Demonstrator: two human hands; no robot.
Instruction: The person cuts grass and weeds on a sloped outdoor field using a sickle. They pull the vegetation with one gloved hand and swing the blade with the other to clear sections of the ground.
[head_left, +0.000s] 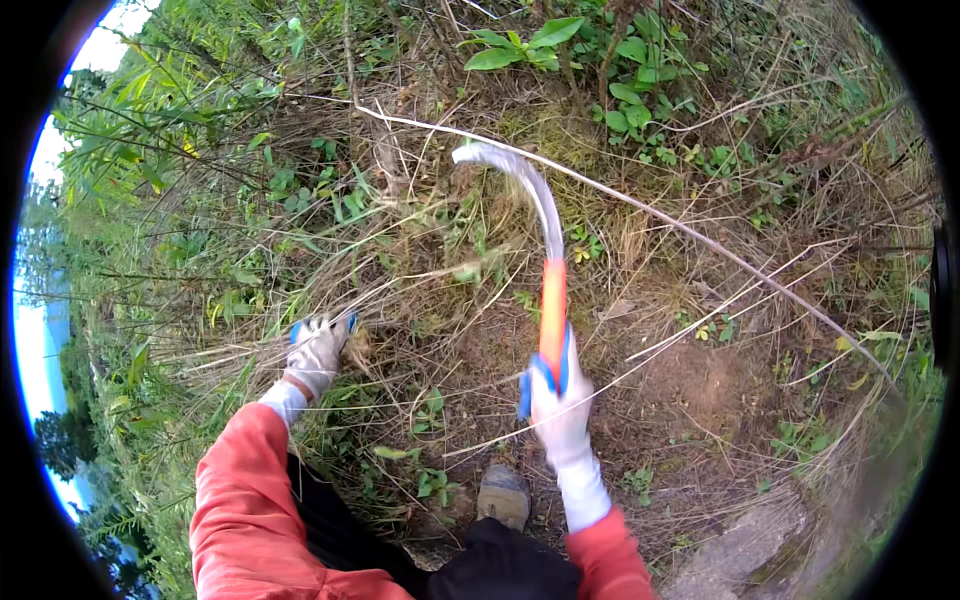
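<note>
My left hand (321, 346), in a white work glove with blue fingertips, is closed around a bunch of dry grass stalks (247, 354) at the left of the view. Right of it, my right hand (561, 397), gloved the same way, grips the orange handle (553, 307) of a sickle. The sickle's curved metal blade (541, 196) points away from me and bends to the left, its tip slightly blurred by motion. Both hands are apart. Below the blade lie loose grass and low weeds on brown soil.
A long thin bare stem (660, 214) arches across the ground beyond the blade. Leafy green plants (536, 49) grow at the far side, and tall grass stands at the left. My shoe (504, 496) is on the soil; a rock (739, 547) lies at lower right.
</note>
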